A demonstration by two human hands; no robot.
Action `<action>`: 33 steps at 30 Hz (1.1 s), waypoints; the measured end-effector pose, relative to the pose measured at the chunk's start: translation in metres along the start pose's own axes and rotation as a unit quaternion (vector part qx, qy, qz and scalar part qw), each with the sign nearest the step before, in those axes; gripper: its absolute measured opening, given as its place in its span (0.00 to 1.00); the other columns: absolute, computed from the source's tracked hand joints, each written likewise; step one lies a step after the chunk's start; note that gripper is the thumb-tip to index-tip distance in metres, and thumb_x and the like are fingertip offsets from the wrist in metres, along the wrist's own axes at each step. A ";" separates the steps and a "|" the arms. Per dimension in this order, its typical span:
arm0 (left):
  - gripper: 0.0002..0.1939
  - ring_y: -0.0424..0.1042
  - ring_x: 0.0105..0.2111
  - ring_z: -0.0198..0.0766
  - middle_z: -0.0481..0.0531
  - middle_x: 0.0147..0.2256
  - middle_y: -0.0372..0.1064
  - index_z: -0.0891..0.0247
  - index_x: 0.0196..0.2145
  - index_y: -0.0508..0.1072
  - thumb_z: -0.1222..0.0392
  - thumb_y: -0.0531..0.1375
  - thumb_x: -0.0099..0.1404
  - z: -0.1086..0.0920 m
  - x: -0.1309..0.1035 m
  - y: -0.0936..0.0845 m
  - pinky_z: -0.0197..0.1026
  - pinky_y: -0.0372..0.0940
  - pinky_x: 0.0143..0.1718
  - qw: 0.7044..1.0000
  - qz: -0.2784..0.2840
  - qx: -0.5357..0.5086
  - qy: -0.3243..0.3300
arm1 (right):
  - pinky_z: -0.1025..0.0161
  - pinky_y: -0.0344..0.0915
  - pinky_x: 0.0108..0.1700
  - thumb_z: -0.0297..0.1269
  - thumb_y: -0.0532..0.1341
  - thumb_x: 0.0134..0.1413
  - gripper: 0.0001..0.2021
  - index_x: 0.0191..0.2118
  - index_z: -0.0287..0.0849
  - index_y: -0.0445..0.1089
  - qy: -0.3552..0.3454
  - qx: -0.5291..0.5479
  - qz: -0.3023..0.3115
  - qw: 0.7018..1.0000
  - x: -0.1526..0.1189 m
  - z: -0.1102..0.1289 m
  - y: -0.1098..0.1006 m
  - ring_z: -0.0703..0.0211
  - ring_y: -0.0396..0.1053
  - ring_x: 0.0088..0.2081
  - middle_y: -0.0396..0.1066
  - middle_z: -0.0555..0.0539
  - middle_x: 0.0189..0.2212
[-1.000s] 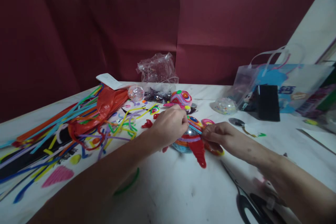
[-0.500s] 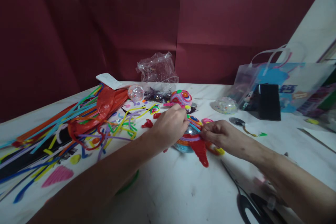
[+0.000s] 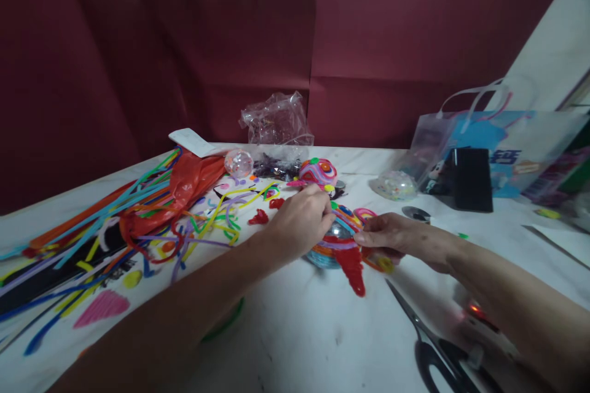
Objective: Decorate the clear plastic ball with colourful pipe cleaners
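Observation:
A round craft piece (image 3: 326, 257) wound with orange, purple and blue strips lies on the white table, its clear shiny middle showing between my hands. A red pointed fin (image 3: 353, 270) sticks out from it toward me. My left hand (image 3: 306, 215) is closed at its left edge, fingertips hidden behind the knuckles. From the right, my right hand (image 3: 391, 234) pinches the craft's edge between thumb and fingers. Just behind stands a second ball (image 3: 319, 171) with coloured swirls.
Scissors (image 3: 426, 334) lie front right. Colourful pipe cleaners (image 3: 138, 196) and a red plastic bag (image 3: 191, 181) spread leftward. Behind are a clear bag (image 3: 276, 126) and clear dome (image 3: 396, 185); a phone (image 3: 472, 179) leans on a carrier bag (image 3: 516, 135).
My right hand has turned slightly and its fingers have straightened somewhat. The red fin has shifted a little. A red-orange light now shows beneath my right forearm.

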State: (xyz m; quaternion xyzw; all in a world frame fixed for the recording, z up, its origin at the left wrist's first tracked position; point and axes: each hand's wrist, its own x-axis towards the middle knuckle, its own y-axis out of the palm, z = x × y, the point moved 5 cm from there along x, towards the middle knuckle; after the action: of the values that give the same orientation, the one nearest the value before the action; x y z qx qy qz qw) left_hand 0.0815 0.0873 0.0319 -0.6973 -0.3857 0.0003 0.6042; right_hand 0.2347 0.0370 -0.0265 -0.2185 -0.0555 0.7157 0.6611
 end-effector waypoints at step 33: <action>0.07 0.68 0.38 0.40 0.52 0.35 0.68 0.64 0.27 0.73 0.63 0.56 0.59 -0.003 0.000 -0.010 0.41 0.62 0.40 0.996 0.049 0.066 -0.021 | 0.61 0.66 0.37 0.37 0.67 0.39 0.30 0.52 0.37 0.64 -0.097 0.051 0.029 0.993 -0.009 0.032 0.020 0.50 0.68 0.40 0.71 0.46 0.35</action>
State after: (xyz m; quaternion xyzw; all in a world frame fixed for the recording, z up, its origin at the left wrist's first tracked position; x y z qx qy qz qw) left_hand 0.0774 0.0844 0.0409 -0.6740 -0.3629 0.0703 0.6396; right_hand 0.2038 0.0324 -0.0027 -0.1150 -0.0766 0.7542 0.6419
